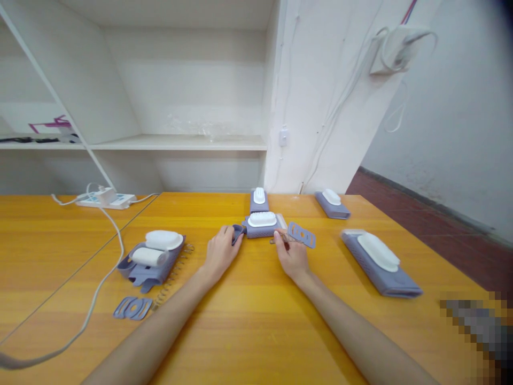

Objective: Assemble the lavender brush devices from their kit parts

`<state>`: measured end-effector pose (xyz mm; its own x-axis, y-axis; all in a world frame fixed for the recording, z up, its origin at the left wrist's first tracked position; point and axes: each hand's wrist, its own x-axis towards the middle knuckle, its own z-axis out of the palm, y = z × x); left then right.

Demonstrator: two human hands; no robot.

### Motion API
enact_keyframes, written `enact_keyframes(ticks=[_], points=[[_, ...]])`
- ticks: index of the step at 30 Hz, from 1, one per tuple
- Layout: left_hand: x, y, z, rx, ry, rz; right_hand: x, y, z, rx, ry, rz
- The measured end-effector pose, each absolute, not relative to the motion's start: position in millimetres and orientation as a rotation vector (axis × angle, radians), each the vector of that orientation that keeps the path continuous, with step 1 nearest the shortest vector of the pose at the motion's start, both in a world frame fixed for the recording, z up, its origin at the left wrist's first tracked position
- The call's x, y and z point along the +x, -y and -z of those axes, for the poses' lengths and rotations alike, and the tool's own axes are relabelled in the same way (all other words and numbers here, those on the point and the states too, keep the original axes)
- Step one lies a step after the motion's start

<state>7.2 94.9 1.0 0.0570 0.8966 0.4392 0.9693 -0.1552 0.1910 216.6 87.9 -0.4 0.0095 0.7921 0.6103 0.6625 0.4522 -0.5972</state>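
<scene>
Bent around a dark grey-purple loop-shaped piece (237, 233), my left hand (222, 252) rests on the table with fingers closed. The loop meets the left end of a grey-purple case (262, 232) topped by a white bristled brush (262, 218). At the case's right front corner, my right hand (293, 259) is closed with its fingertips on a thin metal coil spring (285, 238). Just beyond it is a flat grey-purple plate with cut-outs (302, 235); whether the fingers touch this plate, I cannot tell.
More cases with white tops stand behind (259, 207), at back right (334, 209) and at right (382, 270). On the left are an opened holder (166, 272), a white roll (149, 257), a long spring (174, 275) and flat plates (132, 308). A white cable (105, 272) crosses the table.
</scene>
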Motion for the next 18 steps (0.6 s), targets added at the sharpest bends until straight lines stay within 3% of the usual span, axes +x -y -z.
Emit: enact_keyframes(ticks=[6,11,18], points=[[14,-81,-7,-2.353,1.578,0.896,220,-91,1,-1.302,1.581,-0.400],[33,-74,-8,-2.681,1.301,0.802,221,-97,2,-1.226,1.432,-0.635],[46,-88,-11,-2.888,1.468,1.029,220,-104,2,-1.106,1.222,-0.861]])
